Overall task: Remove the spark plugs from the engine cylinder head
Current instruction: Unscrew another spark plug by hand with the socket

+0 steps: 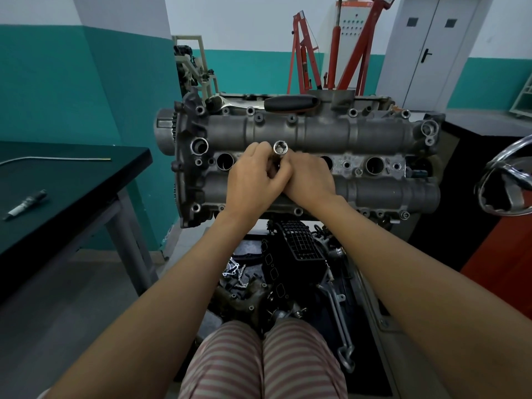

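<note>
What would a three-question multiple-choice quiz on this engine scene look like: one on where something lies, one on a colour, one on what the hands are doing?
1. Where does the ratchet wrench lie?
A. on the far edge of the cylinder head
B. on the black table
C. on the floor

2. What colour is the lower band of the wall?
A. yellow
B. teal
C. grey

3. What are the hands doing?
A. resting flat on the knees
B. lifting the red hoist
C. both gripping the socket tool

Answers: 1 A, its black handle rests along the head's back edge. 2 B, teal below white. 3 C, the left hand and right hand wrap the tool's shaft over the head's middle.
</note>
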The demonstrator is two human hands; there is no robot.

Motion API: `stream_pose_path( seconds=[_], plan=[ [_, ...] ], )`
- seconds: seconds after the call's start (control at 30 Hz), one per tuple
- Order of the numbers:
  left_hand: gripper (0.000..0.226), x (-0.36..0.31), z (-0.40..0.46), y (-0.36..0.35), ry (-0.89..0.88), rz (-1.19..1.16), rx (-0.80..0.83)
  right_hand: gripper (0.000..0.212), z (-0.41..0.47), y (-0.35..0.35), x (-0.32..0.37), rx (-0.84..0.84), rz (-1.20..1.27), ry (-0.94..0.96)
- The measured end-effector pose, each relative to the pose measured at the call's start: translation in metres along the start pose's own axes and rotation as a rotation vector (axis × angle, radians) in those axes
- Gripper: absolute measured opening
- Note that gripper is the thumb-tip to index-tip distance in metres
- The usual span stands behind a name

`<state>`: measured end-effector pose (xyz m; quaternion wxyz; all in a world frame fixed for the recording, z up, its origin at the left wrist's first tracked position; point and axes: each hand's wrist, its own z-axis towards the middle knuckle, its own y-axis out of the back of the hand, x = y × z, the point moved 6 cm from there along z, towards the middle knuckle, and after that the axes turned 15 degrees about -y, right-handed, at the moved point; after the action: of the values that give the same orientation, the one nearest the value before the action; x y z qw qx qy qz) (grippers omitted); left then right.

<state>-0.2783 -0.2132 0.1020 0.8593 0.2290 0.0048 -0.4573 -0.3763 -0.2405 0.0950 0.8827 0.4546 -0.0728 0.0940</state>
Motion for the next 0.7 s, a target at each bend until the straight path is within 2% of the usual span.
stream_pose_path(
  seconds=[0.5, 0.7],
  plan=[
    [0.035, 0.003, 0.0004, -0.0001, 0.008, -0.027, -0.046, 0.027, -0.0007, 0.0036, 0.001, -0.012, 0.049, 0.006],
    [0.029, 0.0009, -0.0017, -0.0009, -0.01, 0.011, -0.02, 0.02, 0.0002, 0.0004, 0.0014, -0.022, -0.038, 0.005]
  ],
)
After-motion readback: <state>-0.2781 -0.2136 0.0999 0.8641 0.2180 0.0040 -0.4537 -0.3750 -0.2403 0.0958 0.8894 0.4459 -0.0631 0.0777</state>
